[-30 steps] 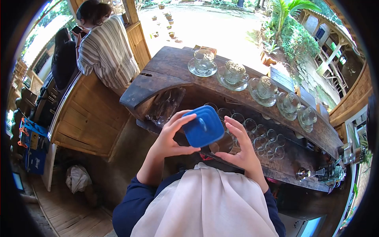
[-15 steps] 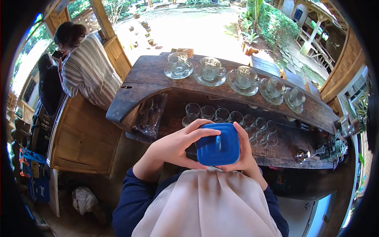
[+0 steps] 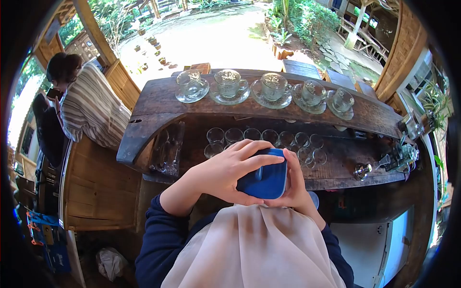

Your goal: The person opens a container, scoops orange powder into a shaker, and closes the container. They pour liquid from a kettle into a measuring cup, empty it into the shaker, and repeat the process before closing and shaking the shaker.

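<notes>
A blue, square-shaped lidded container (image 3: 272, 181) is held close in front of my chest, its lid facing up and tilted. My left hand (image 3: 223, 170) spreads across the left side and top of the lid, thumb at the near edge and fingers around the raised handle. From the right, my right hand (image 3: 297, 188) wraps the container's side, thumb along the edge. The container's underside is hidden. Just beyond my hands, several clear drinking glasses (image 3: 252, 135) stand in rows on the lower shelf.
Several glass cups on saucers (image 3: 274, 91) line the dark wooden counter's upper ledge (image 3: 158, 102). Glassware and a metal-topped item (image 3: 362, 170) sit at the right end. A person in a striped shirt (image 3: 93, 103) stands at left, by a wooden cabinet (image 3: 101, 185). A white bag (image 3: 110, 263) lies low.
My left hand has moved further over the lid, and the container now tilts more, showing its right edge. My view has turned slightly right.
</notes>
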Demonstrator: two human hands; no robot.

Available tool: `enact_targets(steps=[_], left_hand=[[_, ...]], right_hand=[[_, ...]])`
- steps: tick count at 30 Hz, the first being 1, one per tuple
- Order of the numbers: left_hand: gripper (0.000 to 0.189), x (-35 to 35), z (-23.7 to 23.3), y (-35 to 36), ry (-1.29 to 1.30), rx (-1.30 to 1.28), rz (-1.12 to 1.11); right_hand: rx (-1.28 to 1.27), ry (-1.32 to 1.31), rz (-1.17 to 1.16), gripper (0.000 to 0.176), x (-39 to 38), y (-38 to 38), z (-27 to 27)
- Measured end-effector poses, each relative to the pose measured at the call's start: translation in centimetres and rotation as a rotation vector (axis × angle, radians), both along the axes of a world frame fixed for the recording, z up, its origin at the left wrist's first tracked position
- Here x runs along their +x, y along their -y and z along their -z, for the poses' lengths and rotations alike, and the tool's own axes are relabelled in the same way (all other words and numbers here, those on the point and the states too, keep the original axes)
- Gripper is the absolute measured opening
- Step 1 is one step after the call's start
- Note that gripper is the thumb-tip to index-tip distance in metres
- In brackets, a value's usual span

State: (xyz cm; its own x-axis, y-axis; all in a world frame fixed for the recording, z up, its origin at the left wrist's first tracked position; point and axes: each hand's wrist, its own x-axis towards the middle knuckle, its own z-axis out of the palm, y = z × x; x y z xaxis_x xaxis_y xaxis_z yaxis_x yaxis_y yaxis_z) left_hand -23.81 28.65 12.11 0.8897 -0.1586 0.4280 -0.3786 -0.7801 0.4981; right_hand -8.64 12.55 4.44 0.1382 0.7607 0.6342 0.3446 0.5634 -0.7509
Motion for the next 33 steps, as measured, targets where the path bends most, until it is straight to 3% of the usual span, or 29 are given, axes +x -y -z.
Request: enact_targets(steps=[11, 13, 15, 18, 20, 23, 26, 27, 28, 32, 33], left_hand=[[0.090, 1.6, 1.4, 0.0, 0.019, -0.250, 0.139], [0.090, 1.8, 1.9, -0.5, 0.093, -0.560, 0.279], [0.094, 2.0, 3.3, 0.8, 0.191, -1.093, 0.304], [0.089, 2.3, 3.1, 0.8, 0.293, -1.250, 0.195], [0.087, 2.0, 3.3, 0.7, 0.177, -1.428, -0.025], [0.079, 2.2, 4.2, 0.9, -0.021, -1.525, 0.086], [0.073, 2.9, 4.2, 3.7, -0.014, -1.701, 0.057], [0.073, 3.0, 4.3, 4.5, -0.013, -1.775, 0.031], [0.074, 3.0, 4.9, 4.9, -0.050, -1.830, 0.099], [0.067, 2.4, 6.1, 6.1, -0.180, -1.999, 0.237], [0.067, 2.4, 6.3, 6.0, -0.175, -2.000, 0.234]], right_hand=[[-0.048, -0.022, 0.081, 0.116, 0.7, 1.6, 0.3], [-0.051, -0.013, 0.093, 0.116, 0.9, 1.7, 0.4], [0.048, 0.029, 0.076, 0.115, 1.3, 1.6, 0.5], [0.087, -0.035, 0.049, 0.115, 1.6, 2.0, 0.9], [0.141, -0.046, 0.036, 0.115, 1.7, 2.1, 0.0], [0.223, 0.080, 0.107, 0.114, 1.9, 2.5, -0.3], [0.007, -0.127, 0.085, 0.112, 2.1, 3.3, 0.8], [-0.006, -0.336, 0.136, 0.068, 1.2, 2.9, -0.2], [-0.021, -0.545, 0.188, 0.054, 0.7, 2.6, -0.9], [0.057, -0.298, 0.106, 0.050, 0.8, 1.8, -2.3], [0.178, -0.081, 0.105, 0.059, 0.7, 1.2, -3.2]])
